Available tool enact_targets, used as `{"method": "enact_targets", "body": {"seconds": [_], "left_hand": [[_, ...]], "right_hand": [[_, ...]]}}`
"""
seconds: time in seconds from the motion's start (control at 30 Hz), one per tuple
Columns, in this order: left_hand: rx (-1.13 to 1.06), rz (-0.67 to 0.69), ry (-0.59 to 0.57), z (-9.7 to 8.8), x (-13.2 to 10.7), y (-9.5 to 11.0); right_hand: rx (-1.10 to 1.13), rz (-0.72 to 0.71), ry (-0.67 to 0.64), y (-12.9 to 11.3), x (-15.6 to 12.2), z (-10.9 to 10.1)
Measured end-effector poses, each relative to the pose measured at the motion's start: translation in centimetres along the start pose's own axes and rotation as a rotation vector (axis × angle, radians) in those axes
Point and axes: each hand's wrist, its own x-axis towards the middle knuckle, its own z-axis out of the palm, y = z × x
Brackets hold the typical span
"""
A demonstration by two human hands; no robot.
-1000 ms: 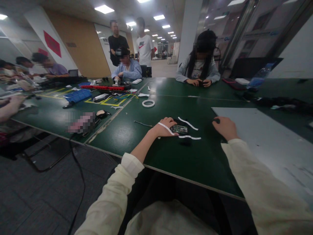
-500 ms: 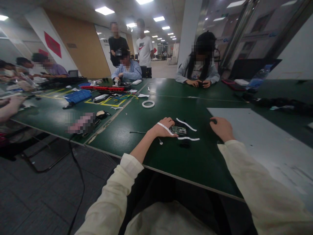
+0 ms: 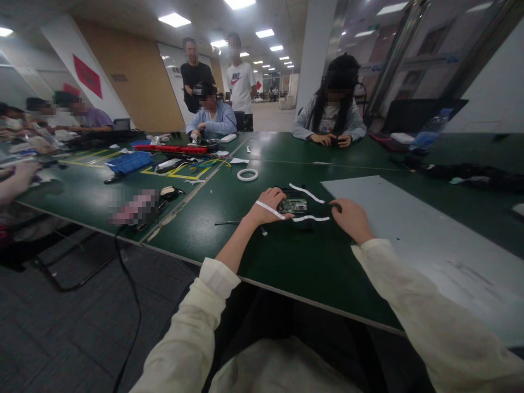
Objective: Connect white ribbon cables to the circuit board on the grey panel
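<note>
A circuit board (image 3: 296,206) lies at the centre of the frame on the green table (image 3: 295,262), its left end clasped between the left hand's (image 3: 268,207) thumb and fingers. A white strip (image 3: 265,207) crosses that hand. Right of centre, apart from it, the right hand (image 3: 351,218) curls near two more strips (image 3: 311,219); whether it pinches something dark, I cannot tell. A tape roll (image 3: 248,179) lies above

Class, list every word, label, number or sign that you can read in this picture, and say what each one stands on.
"NIKE": on the white T-shirt of a person standing at the back.
Too blurred to read: the lettering on the glass wall at right.
Too small to read: the green sign near the ceiling, and any markings on the circuit board.
</note>
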Motion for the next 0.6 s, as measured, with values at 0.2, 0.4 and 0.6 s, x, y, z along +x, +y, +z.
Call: {"method": "enact_targets", "body": {"seconds": [0.2,0.4,0.6], "left_hand": [[0.01,-0.035,0.028,0.0,-0.1,-0.3],[0.002,-0.041,-0.009,0.1,0.0,-0.5],[-0.015,-0.067,-0.022,0.3,0.1,-0.7]], "right_hand": [[0.127,-0.072,0.012,-3.0,-1.4,-0.5],[0.348,0.022,0.058,-4.9,-2.5,-1.5],[0.453,0.025,0.006,-6.1,-3.1,-2.3]]}}
